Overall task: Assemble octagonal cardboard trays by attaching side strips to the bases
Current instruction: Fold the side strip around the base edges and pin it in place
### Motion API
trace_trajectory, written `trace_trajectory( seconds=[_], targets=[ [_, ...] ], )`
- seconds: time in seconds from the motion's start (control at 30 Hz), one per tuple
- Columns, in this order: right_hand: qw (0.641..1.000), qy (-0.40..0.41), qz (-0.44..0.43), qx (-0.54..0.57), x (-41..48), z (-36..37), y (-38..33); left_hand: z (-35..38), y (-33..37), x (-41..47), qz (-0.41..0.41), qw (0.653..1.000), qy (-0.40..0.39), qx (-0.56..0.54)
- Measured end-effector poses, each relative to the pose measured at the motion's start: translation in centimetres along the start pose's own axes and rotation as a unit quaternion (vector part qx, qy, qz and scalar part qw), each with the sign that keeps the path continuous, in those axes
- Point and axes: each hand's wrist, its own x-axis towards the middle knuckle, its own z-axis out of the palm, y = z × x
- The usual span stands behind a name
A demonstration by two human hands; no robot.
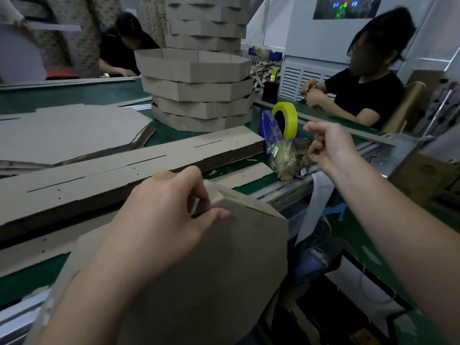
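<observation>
Flat bases: lying in a pile far left of the tape roll; the picture's edge is cutting off their left side.
Side strips: lying in a long pile, running from the left edge up to the tape roll's blue holder.
Left hand: gripping the top corner of the base, with the thumb on its face and the fingers curling over a folded flap.
Base: leaning up in front and left of the tape roll; the arm is hiding its lower part.
Tray stack: standing behind and left of the tape roll.
Bag: lying just in front of the tape roll; the small bits inside are looking blurry.
Right hand: hanging just right of the bag with its fingers curling in; I cannot tell if it is pinching anything.
</observation>
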Motion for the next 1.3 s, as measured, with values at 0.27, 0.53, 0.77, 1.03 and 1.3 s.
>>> trace_trajectory(
  seconds=[0.27,0.53,0.77,1.03,1.3],
  targets=[
    [0.989,-0.035,-0.111,0.095,-1.8,-0.9,2.4,0.0,0.0,0.0,-0.023,1.0,0.001,-0.01],
    [0.988,-0.013,-0.141,0.066,-1.8,-0.9,3.0,-0.1,0.2,0.0,-0.033,0.999,-0.01,-0.02],
    [0.982,0.022,-0.177,-0.068,-2.7,-1.4,3.9,-0.3,0.4,0.0,-0.033,0.999,-0.013,-0.027],
    [0.851,0.075,-0.174,-0.49,-4.0,-4.5,4.1,-0.9,0.7,-0.2,-0.033,0.999,-0.013,-0.02],
    [0.879,-0.17,-0.238,-0.378,-9.0,-1.2,1.4,-1.3,1.1,-0.9,0.007,0.999,-0.037,-0.018]
  ],
)
